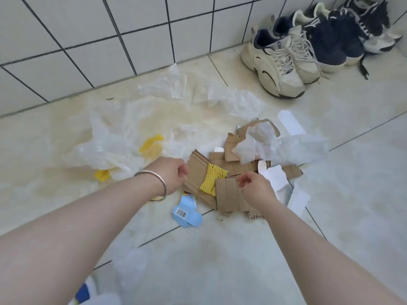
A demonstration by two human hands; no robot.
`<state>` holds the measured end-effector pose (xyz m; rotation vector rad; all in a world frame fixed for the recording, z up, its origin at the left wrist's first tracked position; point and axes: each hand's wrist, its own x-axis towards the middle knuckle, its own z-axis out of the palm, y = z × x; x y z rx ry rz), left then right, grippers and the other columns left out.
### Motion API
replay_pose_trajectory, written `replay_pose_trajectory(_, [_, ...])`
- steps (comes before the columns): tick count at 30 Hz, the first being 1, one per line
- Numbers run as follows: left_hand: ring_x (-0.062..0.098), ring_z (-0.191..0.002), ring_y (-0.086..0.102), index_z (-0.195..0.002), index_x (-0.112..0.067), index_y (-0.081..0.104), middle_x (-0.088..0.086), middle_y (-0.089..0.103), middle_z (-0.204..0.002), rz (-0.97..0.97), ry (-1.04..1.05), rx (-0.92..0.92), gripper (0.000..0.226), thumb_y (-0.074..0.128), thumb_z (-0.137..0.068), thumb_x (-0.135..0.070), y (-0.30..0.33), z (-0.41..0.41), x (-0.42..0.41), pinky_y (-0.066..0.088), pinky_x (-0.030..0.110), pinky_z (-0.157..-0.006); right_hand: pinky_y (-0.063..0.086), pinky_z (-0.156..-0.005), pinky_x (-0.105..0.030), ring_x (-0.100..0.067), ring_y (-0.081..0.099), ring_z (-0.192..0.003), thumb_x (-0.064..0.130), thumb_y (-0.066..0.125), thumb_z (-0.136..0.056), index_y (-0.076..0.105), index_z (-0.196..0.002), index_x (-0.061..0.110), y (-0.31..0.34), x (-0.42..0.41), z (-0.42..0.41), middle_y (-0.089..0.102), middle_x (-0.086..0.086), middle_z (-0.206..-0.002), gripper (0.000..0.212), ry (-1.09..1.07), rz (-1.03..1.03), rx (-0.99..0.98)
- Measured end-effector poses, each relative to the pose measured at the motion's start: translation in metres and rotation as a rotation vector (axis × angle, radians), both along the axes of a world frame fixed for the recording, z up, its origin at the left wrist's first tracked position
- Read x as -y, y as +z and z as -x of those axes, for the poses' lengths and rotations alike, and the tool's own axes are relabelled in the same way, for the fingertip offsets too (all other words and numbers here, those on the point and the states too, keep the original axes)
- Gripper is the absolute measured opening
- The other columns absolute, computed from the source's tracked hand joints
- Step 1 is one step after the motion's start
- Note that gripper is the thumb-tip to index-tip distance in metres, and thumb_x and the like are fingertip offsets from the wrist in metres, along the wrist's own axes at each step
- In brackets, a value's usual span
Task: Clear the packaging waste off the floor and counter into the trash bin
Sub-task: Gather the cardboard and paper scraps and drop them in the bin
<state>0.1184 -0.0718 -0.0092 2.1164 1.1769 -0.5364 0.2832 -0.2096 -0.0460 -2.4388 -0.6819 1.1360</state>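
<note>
Floor (pixel 363 172): pale glossy tiles, dark grout, yellowish stains near wall. Wall (pixel 88 40): white square tiles, dark grout. Light and navy sneakers (pixel 308 47) lined against wall, upper right.

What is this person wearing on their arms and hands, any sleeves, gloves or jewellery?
Both forearms are bare, with no sleeves in view and no gloves. The left hand has a plain, thin silver-coloured bangle round its wrist. The right hand and wrist show nothing worn.
</note>
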Motion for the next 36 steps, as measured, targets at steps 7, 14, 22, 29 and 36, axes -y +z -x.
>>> replay_pose_trajectory(7, [0.026,-0.092,0.058,-0.111,-0.014,0.06,0.007,0.063,-0.111,-0.034,-0.282,-0.379,0.033,0.046,-0.089,-0.033,-0.044,-0.015,0.001,0.045,0.031,-0.077,0.05,-0.088,-0.035,-0.019,0.051,-0.116,0.012,0.042,-0.089,0.052,-0.125,0.021,-0.009,0.02,-0.004,0.05,0.003,-0.132,0.038,0.275,0.136,0.17])
replay_pose_trajectory(14, [0.024,-0.118,0.052,-0.13,-0.021,0.047,0.005,0.053,-0.13,0.003,-0.299,-0.454,0.06,0.054,-0.082,-0.057,-0.082,0.0,0.011,0.049,0.034,-0.091,0.041,-0.094,-0.03,-0.019,0.03,-0.134,0.02,0.055,-0.083,0.024,-0.144,0.028,-0.037,0.024,0.009,0.031,0.007,-0.148,0.069,0.522,0.208,0.496])
replay_pose_trajectory(22, [0.03,-0.11,0.058,-0.117,-0.009,0.039,0.011,0.053,-0.122,0.034,0.244,-0.151,0.063,0.076,-0.071,-0.031,-0.1,0.007,0.044,0.048,0.036,-0.083,0.031,-0.098,-0.029,-0.022,0.04,-0.119,0.03,0.062,-0.078,0.04,-0.129,0.023,-0.056,0.012,0.007,0.049,0.002,-0.124,0.056,0.541,0.306,0.596])
replay_pose_trajectory(29, [0.023,-0.103,0.063,-0.116,-0.017,0.065,0.006,0.068,-0.116,0.294,0.234,-0.074,0.033,0.064,-0.084,-0.025,-0.105,0.006,0.029,0.044,0.024,-0.081,0.044,-0.078,-0.03,-0.02,0.052,-0.105,0.038,0.076,-0.07,0.056,-0.121,0.021,-0.045,0.004,-0.008,0.06,-0.001,-0.11,0.057,0.331,0.313,0.229])
replay_pose_trajectory(36, [0.02,-0.08,0.056,-0.114,-0.011,0.065,0.007,0.061,-0.094,0.372,0.506,0.131,0.027,0.06,-0.089,-0.02,-0.096,0.022,-0.018,0.04,0.025,-0.059,0.041,-0.099,-0.028,-0.022,0.047,-0.123,0.035,0.072,-0.078,0.042,-0.14,0.016,-0.034,0.018,-0.031,0.05,-0.001,-0.134,0.071,0.029,0.222,-0.152])
